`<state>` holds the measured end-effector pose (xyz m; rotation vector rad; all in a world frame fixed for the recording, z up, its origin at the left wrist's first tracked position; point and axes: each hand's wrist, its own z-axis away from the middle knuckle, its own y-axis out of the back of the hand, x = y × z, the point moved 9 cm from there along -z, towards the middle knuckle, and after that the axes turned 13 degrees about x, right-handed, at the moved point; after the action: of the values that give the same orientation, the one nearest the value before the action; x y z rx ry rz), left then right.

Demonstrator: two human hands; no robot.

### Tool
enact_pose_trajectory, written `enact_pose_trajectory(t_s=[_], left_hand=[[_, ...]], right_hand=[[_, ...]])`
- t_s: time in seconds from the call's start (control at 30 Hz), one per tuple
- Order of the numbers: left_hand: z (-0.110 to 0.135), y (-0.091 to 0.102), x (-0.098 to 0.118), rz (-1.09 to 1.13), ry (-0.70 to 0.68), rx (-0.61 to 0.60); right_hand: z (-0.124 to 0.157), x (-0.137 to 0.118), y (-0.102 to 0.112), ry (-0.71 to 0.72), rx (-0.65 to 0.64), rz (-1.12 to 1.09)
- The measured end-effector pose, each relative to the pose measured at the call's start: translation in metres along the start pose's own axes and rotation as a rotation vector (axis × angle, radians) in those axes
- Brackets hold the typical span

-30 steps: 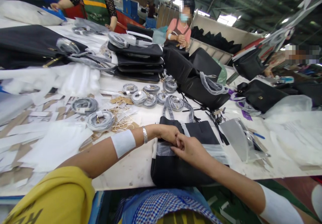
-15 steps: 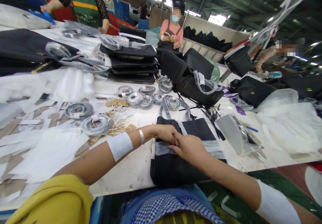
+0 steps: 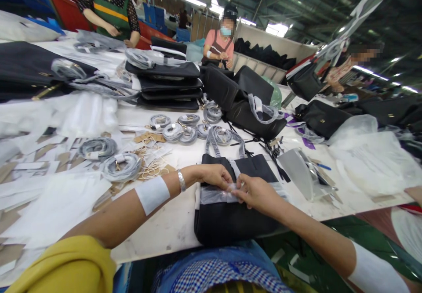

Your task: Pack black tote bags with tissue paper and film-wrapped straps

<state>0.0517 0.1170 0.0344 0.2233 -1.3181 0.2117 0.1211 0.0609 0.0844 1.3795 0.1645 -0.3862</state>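
Observation:
A black handbag (image 3: pixel 231 218) lies flat at the table's near edge, its wrapped handles (image 3: pixel 224 141) pointing away from me. A clear plastic band (image 3: pixel 212 194) crosses its middle. My left hand (image 3: pixel 214 175) and my right hand (image 3: pixel 255 192) meet on top of the bag, fingertips pinched on the plastic band between them. A bracelet and a white patch show on my left forearm.
Coils of wrapped straps (image 3: pixel 121 166) and paper tags (image 3: pixel 153 137) lie to the left. Stacked black bags (image 3: pixel 168 84) and more bags (image 3: pixel 250 108) sit further back. White paper sheets (image 3: pixel 49 205) cover the left, plastic bags (image 3: pixel 369 161) the right. Other people work across the table.
My hands have parted slightly, the fingertips now pinching the plastic band on the bag. The view has shifted a little to the right.

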Motion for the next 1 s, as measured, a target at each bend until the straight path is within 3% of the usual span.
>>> enact_pose_trajectory(t_s=[0.37, 0.53, 0.67, 0.73, 0.87, 1.0], left_hand=[[-0.002, 0.002, -0.008, -0.014, 0.066, 0.015], [0.0, 0.004, -0.005, -0.052, 0.079, 0.02], [0.001, 0.004, -0.001, -0.075, 0.064, 0.013], [0.002, 0.003, 0.0, -0.084, 0.056, 0.011], [0.003, 0.003, 0.001, -0.073, 0.061, -0.003], [0.006, 0.006, 0.005, -0.053, 0.076, -0.022]], right_hand=[[0.008, 0.037, 0.009, -0.086, 0.046, -0.035], [0.024, 0.022, 0.035, 0.014, 0.305, 0.099], [0.025, -0.003, 0.037, 0.249, 0.504, -0.035], [0.013, 0.003, 0.024, 0.239, 0.455, -0.158], [-0.012, 0.03, -0.008, 0.063, 0.195, -0.385], [-0.018, 0.033, -0.007, 0.051, 0.133, -0.477]])
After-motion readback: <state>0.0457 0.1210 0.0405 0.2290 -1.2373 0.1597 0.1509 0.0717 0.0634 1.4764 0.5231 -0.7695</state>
